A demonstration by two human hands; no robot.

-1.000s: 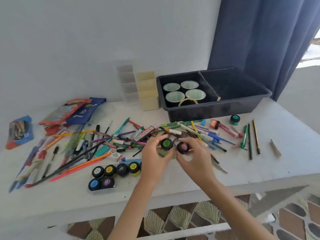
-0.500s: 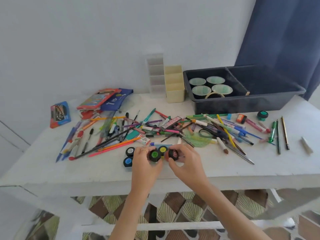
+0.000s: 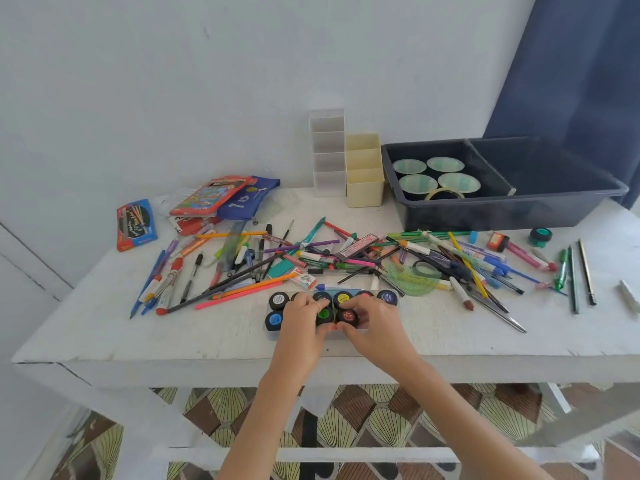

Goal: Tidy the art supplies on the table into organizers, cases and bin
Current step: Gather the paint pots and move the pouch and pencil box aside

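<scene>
A clear plastic tray (image 3: 277, 336) of small round black paint pots lies near the front edge of the white wooden table (image 3: 138, 341). Its long axis runs left to right along that edge. The pots stand upright in two rows, coloured lids up. Eight lids can be made out, some partly hidden by fingers.

Both forearms reach in from below and meet over the tray, palms down. The left hand (image 3: 303, 322) curls its fingers over the green-lidded black paint pot (image 3: 324, 314), thumb at its near side. The right hand (image 3: 375, 329) pinches the red-lidded black paint pot (image 3: 348, 316) just beside it in the front row.

One teal-lidded pot (image 3: 540, 236) sits well apart, by the dark plastic bin (image 3: 502, 213), which holds four pale green cups (image 3: 417, 183) and one tape roll (image 3: 444, 194). Two compartmented organizers, one clear (image 3: 327, 154) and one cream (image 3: 364, 174), stand left of the bin.
</scene>
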